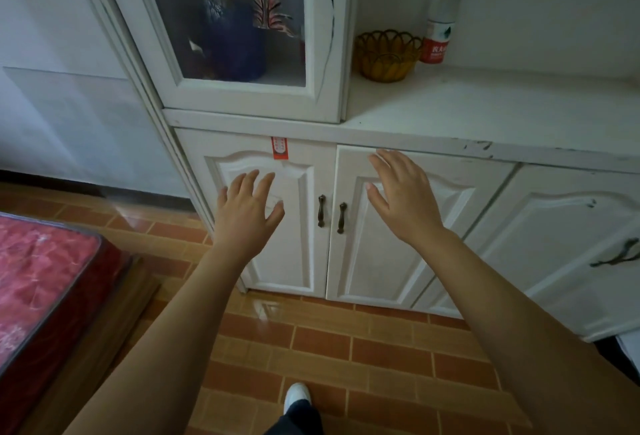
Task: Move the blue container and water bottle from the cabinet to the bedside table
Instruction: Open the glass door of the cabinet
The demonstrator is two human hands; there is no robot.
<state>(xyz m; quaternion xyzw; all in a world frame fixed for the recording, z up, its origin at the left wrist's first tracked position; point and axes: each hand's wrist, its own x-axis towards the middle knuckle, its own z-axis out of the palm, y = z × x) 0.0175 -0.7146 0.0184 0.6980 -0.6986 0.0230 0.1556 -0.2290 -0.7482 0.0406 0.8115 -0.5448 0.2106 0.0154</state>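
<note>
Ten spread fingers (263,185), nothing held

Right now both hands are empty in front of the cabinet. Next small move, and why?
Probably raise the right hand toward the water bottle standing on the open shelf beside the yellow basket. It is uncovered and on that hand's side, and both hands are open and hold nothing. The blue container sits behind the closed glass door, so it likely needs the door opened first.
</note>
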